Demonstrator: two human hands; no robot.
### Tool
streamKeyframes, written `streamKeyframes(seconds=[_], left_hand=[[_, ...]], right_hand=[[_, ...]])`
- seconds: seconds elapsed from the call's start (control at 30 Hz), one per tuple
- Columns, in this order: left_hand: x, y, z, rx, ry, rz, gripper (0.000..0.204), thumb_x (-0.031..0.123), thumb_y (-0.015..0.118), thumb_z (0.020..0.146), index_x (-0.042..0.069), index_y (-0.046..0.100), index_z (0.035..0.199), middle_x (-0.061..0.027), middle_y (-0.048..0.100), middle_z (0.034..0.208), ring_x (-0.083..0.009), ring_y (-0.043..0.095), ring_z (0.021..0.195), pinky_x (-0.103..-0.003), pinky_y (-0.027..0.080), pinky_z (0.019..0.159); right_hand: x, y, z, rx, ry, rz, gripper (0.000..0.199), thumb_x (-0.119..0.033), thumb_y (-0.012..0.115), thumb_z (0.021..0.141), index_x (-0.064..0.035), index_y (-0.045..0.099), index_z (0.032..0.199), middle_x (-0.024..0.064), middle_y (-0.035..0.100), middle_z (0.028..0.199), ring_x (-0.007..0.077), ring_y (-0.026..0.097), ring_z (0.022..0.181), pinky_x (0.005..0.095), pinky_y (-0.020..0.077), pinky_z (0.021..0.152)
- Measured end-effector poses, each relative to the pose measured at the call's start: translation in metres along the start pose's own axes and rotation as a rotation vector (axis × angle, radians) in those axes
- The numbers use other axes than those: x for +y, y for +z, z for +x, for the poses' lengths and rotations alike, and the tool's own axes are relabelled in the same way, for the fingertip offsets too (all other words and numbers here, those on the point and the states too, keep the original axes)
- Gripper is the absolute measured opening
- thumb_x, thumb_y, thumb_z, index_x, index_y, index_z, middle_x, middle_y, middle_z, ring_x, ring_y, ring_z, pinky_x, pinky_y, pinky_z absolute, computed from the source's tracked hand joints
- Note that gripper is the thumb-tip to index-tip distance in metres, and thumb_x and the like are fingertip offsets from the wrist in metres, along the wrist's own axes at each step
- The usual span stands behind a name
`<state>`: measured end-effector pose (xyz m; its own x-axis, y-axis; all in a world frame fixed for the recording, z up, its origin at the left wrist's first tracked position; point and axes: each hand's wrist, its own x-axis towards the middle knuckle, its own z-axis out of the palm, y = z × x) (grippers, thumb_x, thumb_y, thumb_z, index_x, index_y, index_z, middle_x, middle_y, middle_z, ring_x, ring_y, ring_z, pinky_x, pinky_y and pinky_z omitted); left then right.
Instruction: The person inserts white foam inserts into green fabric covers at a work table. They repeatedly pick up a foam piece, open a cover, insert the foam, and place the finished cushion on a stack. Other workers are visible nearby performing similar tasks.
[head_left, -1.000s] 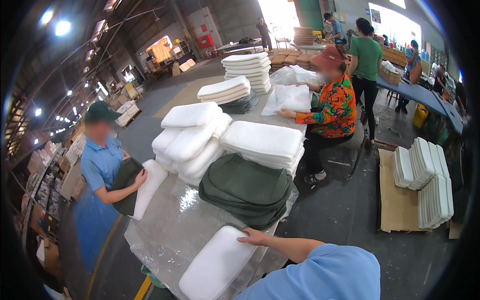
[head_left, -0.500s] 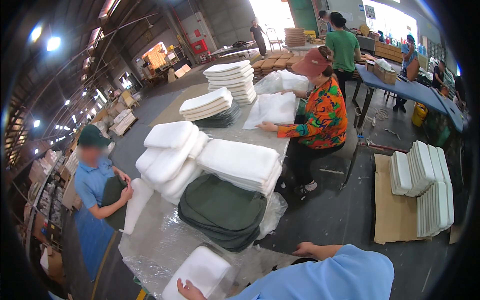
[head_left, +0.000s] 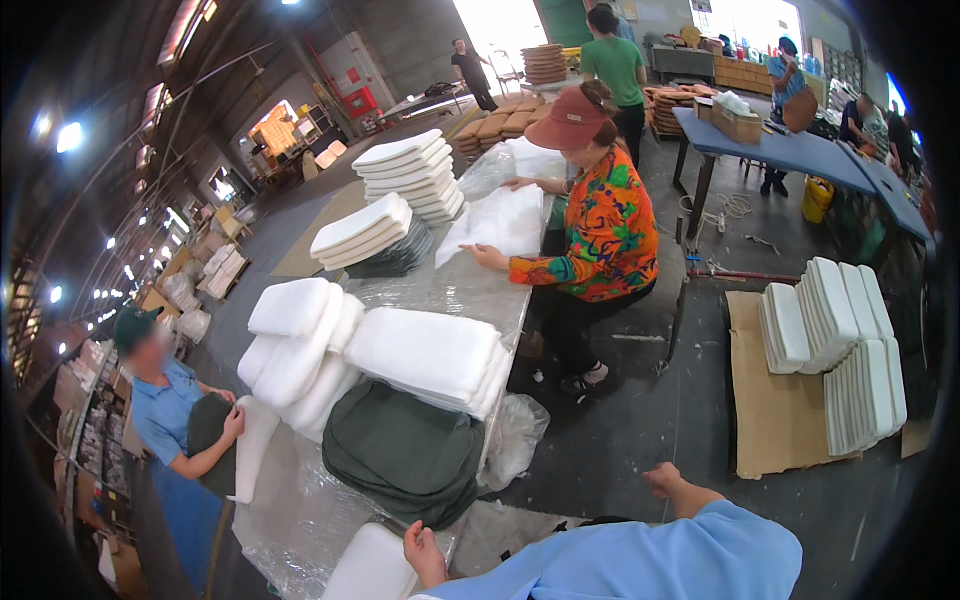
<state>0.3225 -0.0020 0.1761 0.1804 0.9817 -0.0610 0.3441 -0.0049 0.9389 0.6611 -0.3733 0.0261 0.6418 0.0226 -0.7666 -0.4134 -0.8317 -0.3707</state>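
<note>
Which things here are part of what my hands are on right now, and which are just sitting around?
In hand:
- left hand on the white foam pad
- plastic-covered table under it
- right hand, empty, off the table

Lying about:
- green covers
- stacked foam pads
- pads on cardboard
- blue table
</note>
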Motion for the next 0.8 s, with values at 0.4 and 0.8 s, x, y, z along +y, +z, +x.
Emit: streamKeyframes(seconds=[0.4,0.8], left_hand=[[0.018,0.021,-0.002,-0.085,-0.112,0.020,0.027,0.005,0.067,0.098,0.002,0.068,0.126,-0.0052,0.066,0.110,-0.0128,0.062,0.084,-0.028,0.052,0.078],[0.001,0.026,-0.009,-0.147,-0.124,0.061,0.028,0.007,0.067,0.098,0.001,0.068,0.126,-0.0072,0.066,0.110,-0.0135,0.065,0.083,-0.029,0.054,0.070]], right_hand=[[-0.007,0.054,0.016,-0.337,-0.113,-0.123,0.036,-0.043,0.076,0.092,-0.0136,0.080,0.114,0.0081,0.078,0.091,0.0254,0.077,0.080,0.0402,0.0638,0.073],[-0.034,-0.001,0.045,-0.190,-0.092,-0.189,0.037,-0.042,0.072,0.092,-0.0067,0.079,0.100,0.0108,0.076,0.080,0.0262,0.076,0.072,0.0401,0.0621,0.071]])
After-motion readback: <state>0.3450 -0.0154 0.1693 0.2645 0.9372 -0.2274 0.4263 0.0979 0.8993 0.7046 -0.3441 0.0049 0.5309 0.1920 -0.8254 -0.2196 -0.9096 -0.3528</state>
